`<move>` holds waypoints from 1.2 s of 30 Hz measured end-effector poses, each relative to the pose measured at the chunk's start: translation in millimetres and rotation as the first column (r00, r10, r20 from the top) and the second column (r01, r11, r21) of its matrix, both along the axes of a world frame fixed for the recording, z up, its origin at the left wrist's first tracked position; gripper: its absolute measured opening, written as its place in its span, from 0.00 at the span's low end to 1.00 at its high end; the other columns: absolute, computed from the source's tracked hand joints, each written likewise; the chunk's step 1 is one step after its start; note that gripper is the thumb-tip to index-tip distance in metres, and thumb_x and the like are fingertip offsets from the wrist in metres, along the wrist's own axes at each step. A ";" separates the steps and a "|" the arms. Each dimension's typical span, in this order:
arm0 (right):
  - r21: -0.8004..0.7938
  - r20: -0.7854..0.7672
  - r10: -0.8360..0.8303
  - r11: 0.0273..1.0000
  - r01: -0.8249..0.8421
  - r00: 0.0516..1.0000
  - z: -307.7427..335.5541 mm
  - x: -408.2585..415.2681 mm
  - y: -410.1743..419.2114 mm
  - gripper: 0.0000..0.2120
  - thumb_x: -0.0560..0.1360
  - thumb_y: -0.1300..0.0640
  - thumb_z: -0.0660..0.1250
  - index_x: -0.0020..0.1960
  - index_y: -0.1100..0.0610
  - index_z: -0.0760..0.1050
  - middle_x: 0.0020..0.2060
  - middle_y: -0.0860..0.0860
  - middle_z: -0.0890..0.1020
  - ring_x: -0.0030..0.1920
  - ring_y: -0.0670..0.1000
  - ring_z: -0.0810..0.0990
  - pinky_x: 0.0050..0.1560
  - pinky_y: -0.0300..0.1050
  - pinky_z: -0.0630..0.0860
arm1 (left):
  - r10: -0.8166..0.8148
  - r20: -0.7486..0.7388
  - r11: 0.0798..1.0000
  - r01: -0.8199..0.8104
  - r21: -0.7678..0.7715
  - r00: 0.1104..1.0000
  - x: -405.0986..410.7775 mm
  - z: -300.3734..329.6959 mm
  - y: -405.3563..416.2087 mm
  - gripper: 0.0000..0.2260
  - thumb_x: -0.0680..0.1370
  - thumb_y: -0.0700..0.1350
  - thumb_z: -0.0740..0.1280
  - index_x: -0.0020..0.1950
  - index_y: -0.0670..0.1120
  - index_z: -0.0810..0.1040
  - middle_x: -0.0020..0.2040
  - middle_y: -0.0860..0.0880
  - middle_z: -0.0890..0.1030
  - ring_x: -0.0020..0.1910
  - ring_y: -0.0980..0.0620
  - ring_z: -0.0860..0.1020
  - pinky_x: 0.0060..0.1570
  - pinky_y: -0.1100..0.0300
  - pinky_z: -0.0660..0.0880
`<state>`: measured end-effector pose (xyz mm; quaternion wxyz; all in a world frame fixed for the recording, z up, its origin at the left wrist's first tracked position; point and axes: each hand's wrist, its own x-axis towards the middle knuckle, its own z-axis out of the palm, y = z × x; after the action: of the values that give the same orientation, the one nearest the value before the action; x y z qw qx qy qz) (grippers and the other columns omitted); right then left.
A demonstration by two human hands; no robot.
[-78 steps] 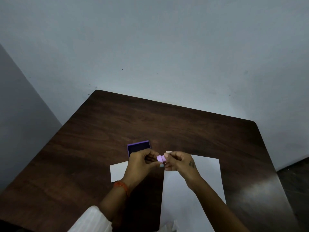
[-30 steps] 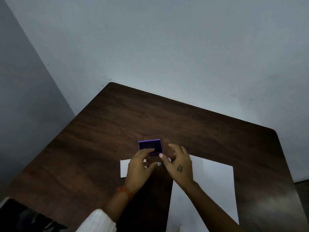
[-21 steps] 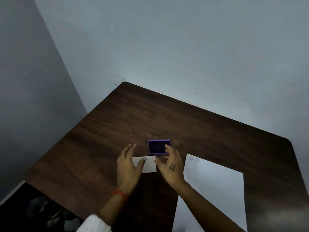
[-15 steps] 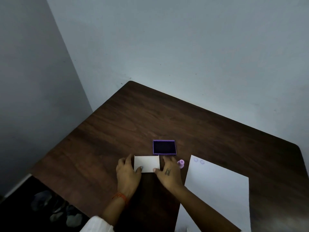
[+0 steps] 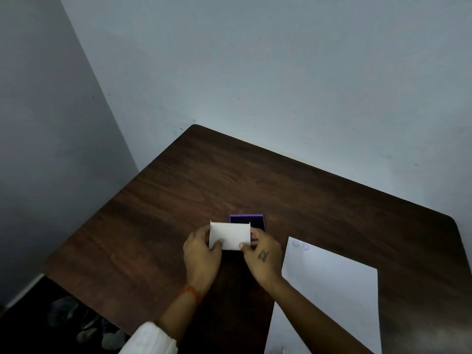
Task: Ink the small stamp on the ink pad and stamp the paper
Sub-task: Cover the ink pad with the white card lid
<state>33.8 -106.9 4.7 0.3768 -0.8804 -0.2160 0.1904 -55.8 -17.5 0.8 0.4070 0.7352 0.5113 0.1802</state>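
Both hands hold a small white lid (image 5: pixel 229 235) lifted just in front of the purple ink pad (image 5: pixel 251 219), hiding the pad's near-left part. My left hand (image 5: pixel 201 254) grips the lid's left edge and my right hand (image 5: pixel 263 254) its right edge. The white paper (image 5: pixel 332 284) lies to the right and bears two faint round stamp marks (image 5: pixel 300 245) at its far-left corner. The small pink stamp is hidden behind my right hand.
The dark wooden table (image 5: pixel 229 180) stands in a corner between grey walls. Its left edge (image 5: pixel 84 226) drops to a dark floor with some pale clutter (image 5: pixel 84 325). The table's far half is bare wood.
The pink stamp was set down beside the pad. Both hands took hold of the white lid and raised it from the table toward the ink pad. The view swung left.
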 end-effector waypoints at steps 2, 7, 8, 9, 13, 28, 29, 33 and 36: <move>0.026 0.036 -0.029 0.999 0.028 0.999 8.5 11.2 0.4 0.18 0.72 0.58 0.69 0.61 0.54 0.74 0.59 0.53 0.80 0.57 0.52 0.79 0.58 0.47 0.78 | -0.023 0.040 1.000 0.023 0.003 0.999 13.5 9.9 2.8 0.19 0.72 0.43 0.70 0.63 0.44 0.74 0.61 0.43 0.76 0.60 0.45 0.74 0.61 0.48 0.74; -0.011 0.119 -0.100 0.995 0.102 0.988 16.0 35.1 -4.0 0.18 0.72 0.56 0.70 0.61 0.58 0.74 0.59 0.55 0.80 0.58 0.55 0.78 0.58 0.47 0.77 | -0.062 0.075 0.997 0.065 -0.045 0.995 44.2 19.2 -2.4 0.17 0.73 0.40 0.69 0.61 0.43 0.75 0.61 0.43 0.76 0.59 0.47 0.75 0.60 0.54 0.73; -0.035 0.120 -0.105 0.993 0.110 0.987 15.3 37.9 -4.7 0.19 0.72 0.55 0.69 0.61 0.58 0.74 0.59 0.55 0.80 0.58 0.55 0.78 0.59 0.48 0.77 | -0.064 0.063 0.996 0.067 -0.055 0.996 48.0 17.9 -4.9 0.16 0.73 0.39 0.69 0.61 0.43 0.75 0.61 0.43 0.76 0.59 0.47 0.75 0.60 0.55 0.72; -0.054 0.115 -0.106 0.992 0.112 0.988 14.0 39.9 -5.2 0.19 0.72 0.55 0.69 0.61 0.58 0.74 0.59 0.56 0.79 0.58 0.55 0.78 0.59 0.48 0.77 | -0.061 0.050 0.996 0.064 -0.064 0.997 51.0 15.8 -7.4 0.16 0.74 0.39 0.68 0.61 0.43 0.75 0.62 0.43 0.76 0.59 0.47 0.75 0.60 0.55 0.72; -0.123 0.075 -0.088 0.988 0.097 0.993 7.6 42.1 -7.4 0.20 0.72 0.55 0.69 0.62 0.58 0.72 0.60 0.56 0.78 0.59 0.55 0.78 0.60 0.48 0.76 | -0.019 0.008 0.994 0.020 -0.110 1.000 54.7 5.4 -15.6 0.16 0.74 0.39 0.67 0.62 0.43 0.74 0.63 0.43 0.75 0.61 0.46 0.74 0.61 0.54 0.72; -0.178 0.032 -0.074 0.981 0.079 0.997 -5.3 35.7 -8.0 0.21 0.72 0.55 0.69 0.63 0.58 0.72 0.61 0.55 0.79 0.60 0.55 0.78 0.63 0.48 0.75 | -0.007 -0.009 0.990 0.006 -0.142 1.000 45.6 -13.9 -17.6 0.16 0.74 0.38 0.67 0.61 0.45 0.74 0.63 0.44 0.75 0.62 0.46 0.73 0.62 0.50 0.72; -0.176 0.029 -0.070 0.982 0.074 0.997 -6.2 35.7 -8.0 0.20 0.72 0.55 0.69 0.63 0.58 0.72 0.61 0.55 0.79 0.60 0.55 0.78 0.62 0.49 0.75 | -0.012 -0.006 0.990 0.011 -0.137 1.000 44.9 -14.3 -17.1 0.16 0.74 0.38 0.67 0.61 0.45 0.74 0.63 0.44 0.75 0.62 0.46 0.73 0.62 0.51 0.72; -0.164 0.008 -0.069 0.984 0.069 0.998 -7.9 36.7 -8.0 0.21 0.73 0.56 0.69 0.64 0.58 0.71 0.61 0.56 0.78 0.60 0.56 0.77 0.63 0.49 0.75 | -0.031 0.007 0.992 0.032 -0.121 0.999 44.6 -15.1 -15.8 0.16 0.74 0.37 0.67 0.61 0.45 0.75 0.61 0.43 0.77 0.60 0.46 0.75 0.61 0.51 0.73; -0.155 -0.007 -0.068 0.986 0.066 0.998 -9.0 38.0 -7.4 0.20 0.73 0.56 0.68 0.63 0.58 0.72 0.61 0.57 0.78 0.60 0.56 0.77 0.62 0.48 0.76 | -0.034 0.003 0.990 0.035 -0.134 0.999 45.4 -15.2 -15.4 0.16 0.74 0.38 0.67 0.61 0.45 0.75 0.61 0.43 0.77 0.60 0.46 0.75 0.61 0.51 0.73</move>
<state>71.8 -114.3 -4.3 0.3149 -0.9126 -0.1685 0.1989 -10.4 -32.8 -14.4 0.4587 0.7149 0.5092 0.1389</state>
